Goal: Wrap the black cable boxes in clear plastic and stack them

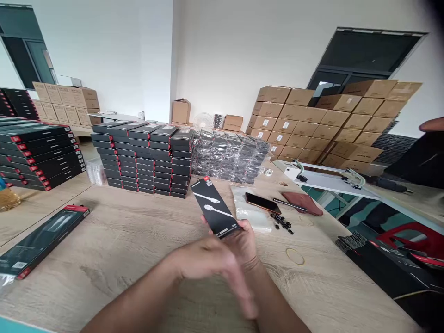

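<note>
A slim black cable box (215, 208), printed with a white cable and a red corner mark, is tilted up over the table. Its lower end is gripped by my right hand (244, 240), with the thumb along one edge and fingertips showing at the other. My left hand (215, 261) crosses in front of the right wrist, blurred by motion. Its fingers look stretched out and point down to the right, with nothing visible in them. Part of the right palm is hidden behind it.
Stacked black boxes (145, 159) and plastic-wrapped boxes (231, 157) stand ahead. A long box (45, 238) lies left. To the right are a phone (262, 203), small black parts (282, 222), a brown pouch (301, 202) and a rubber band (294, 256). Cartons (305, 120) stand behind.
</note>
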